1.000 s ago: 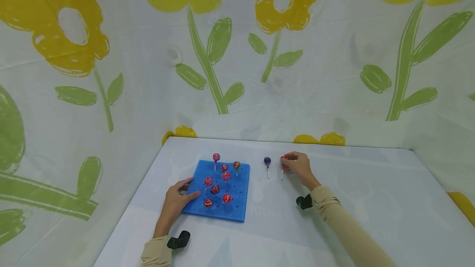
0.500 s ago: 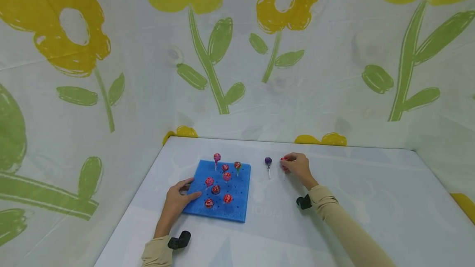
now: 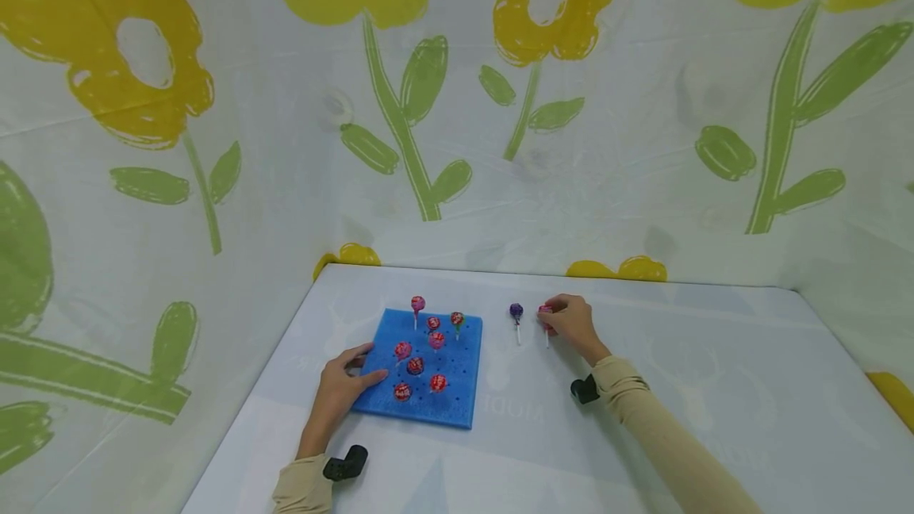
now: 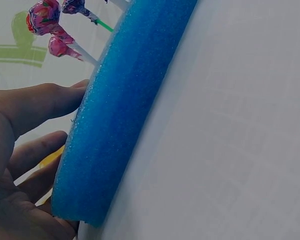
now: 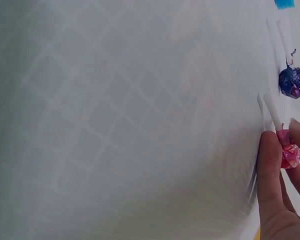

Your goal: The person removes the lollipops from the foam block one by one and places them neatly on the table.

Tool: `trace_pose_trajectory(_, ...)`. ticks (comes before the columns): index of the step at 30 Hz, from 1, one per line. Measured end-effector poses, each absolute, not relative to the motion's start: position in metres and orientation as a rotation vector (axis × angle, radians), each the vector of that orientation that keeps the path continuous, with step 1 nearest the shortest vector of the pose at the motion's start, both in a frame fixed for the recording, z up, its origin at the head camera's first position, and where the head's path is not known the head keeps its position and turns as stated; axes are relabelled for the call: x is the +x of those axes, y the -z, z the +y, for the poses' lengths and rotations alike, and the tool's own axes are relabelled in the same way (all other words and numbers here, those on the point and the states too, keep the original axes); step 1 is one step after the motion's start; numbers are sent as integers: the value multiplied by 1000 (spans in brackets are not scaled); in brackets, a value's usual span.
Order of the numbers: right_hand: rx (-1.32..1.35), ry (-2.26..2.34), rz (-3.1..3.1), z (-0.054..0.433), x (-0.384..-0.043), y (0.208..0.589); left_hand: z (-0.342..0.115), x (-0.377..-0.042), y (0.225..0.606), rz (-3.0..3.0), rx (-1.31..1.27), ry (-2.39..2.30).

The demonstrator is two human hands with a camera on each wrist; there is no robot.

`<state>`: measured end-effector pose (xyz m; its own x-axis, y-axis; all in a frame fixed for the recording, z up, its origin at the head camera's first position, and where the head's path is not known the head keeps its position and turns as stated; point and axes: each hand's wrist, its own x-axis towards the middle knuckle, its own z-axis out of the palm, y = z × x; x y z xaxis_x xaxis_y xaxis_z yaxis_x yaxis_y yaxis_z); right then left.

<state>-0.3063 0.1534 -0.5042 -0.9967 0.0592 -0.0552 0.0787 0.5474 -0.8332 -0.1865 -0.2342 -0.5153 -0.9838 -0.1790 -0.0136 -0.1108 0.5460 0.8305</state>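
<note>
My left hand [image 3: 341,387] rests at the left edge of a blue foam board [image 3: 457,411], thumb on its top face and fingers extended along its side. In the left wrist view the thumb tip touches the foam [image 4: 115,115]. Several wrapped lollipops stand in the board's holes, among them a pink one [image 3: 417,304] and a red one [image 3: 438,382]. To the right, my right hand [image 3: 574,325] pinches a pink-red lollipop [image 5: 290,150] by its wrapped head, low over the table; its white stick points toward me. A purple lollipop [image 3: 516,311] lies just left of that hand.
The white table [image 3: 678,387] runs back to a fabric wall [image 3: 607,205] printed with yellow flowers; another wall rises on the left. Small dark holes dot the board's right side.
My right fingers have shifted slightly around the pink-red lollipop, showing a bit more of its head. My left hand and the board stay in place.
</note>
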Motion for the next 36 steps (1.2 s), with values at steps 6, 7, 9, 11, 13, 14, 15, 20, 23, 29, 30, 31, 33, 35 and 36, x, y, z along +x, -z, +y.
trace_pose_trajectory(6,146,1483,2731,154,-306,504,-234,-186,515,-2700,262,1440)
trace_pose_trajectory(7,152,1481,2730,154,-306,504,-234,-186,515,-2699,262,1442)
trace_pose_trajectory(9,159,1477,2728,154,-306,503,-234,-186,515,-2697,262,1450)
trace_pose_trajectory(11,168,1480,2721,154,-306,503,-234,-187,515,-2693,263,1461)
trace_pose_trajectory(13,163,1487,2716,154,-305,503,-234,-187,516,-2691,264,1466)
trace_pose_trajectory(14,159,1494,2712,155,-305,503,-235,-187,516,-2690,265,1468)
trace_pose_trajectory(15,155,1503,2706,155,-305,503,-235,-187,516,-2688,266,1470)
trace_pose_trajectory(20,155,1504,2702,157,-304,500,-234,-187,516,-2682,266,1467)
trace_pose_trajectory(23,163,1471,2725,159,-304,496,-233,-187,517,-2688,268,1456)
trace_pose_trajectory(29,117,1455,2767,163,-302,487,-233,-187,516,-2694,276,1436)
trace_pose_trajectory(30,102,1455,2775,163,-302,486,-233,-187,516,-2696,281,1434)
trace_pose_trajectory(31,90,1458,2784,163,-302,485,-233,-187,516,-2696,280,1435)
trace_pose_trajectory(33,68,1475,2795,164,-301,482,-233,-186,516,-2702,283,1430)
trace_pose_trajectory(35,51,1488,2799,164,-300,479,-232,-186,515,-2710,298,1428)
trace_pose_trajectory(36,40,1497,2799,164,-299,477,-232,-186,515,-2714,304,1426)
